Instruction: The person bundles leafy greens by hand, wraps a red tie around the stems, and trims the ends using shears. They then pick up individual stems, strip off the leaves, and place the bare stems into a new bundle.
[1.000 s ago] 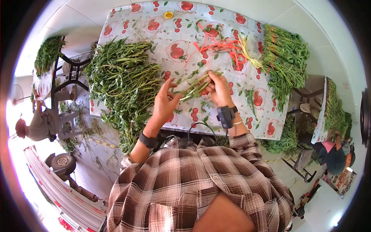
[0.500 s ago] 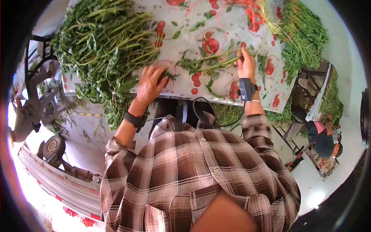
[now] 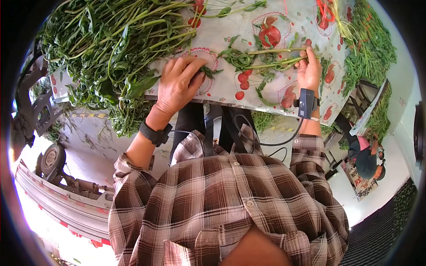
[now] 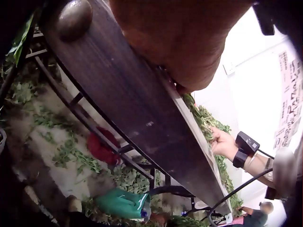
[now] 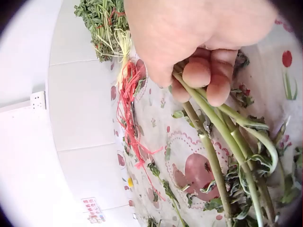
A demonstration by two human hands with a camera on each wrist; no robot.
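Observation:
My right hand pinches the cut ends of a few long leafy stems. Their wilted leaves trail left across the flowered tablecloth. In the right wrist view, the thumb and curled fingers close round the pale green stems. Palm down near the table's front edge, my left hand has loosely bent fingers. A small leaf scrap pokes out right at its fingertips. The left palm looms dark in the left wrist view, its fingers hidden. Just left of it lies a big heap of leafy greens.
Red ties and pale strands lie farther back, beside tied bundles of greens. Loose leaves are scattered near the right hand. A cable loops below the table. Another person works at a table on the right.
The right hand has carried the stems rightward, away from the left hand, and laid them along the cloth. The left hand has dropped to the table's front edge. The view has tilted down.

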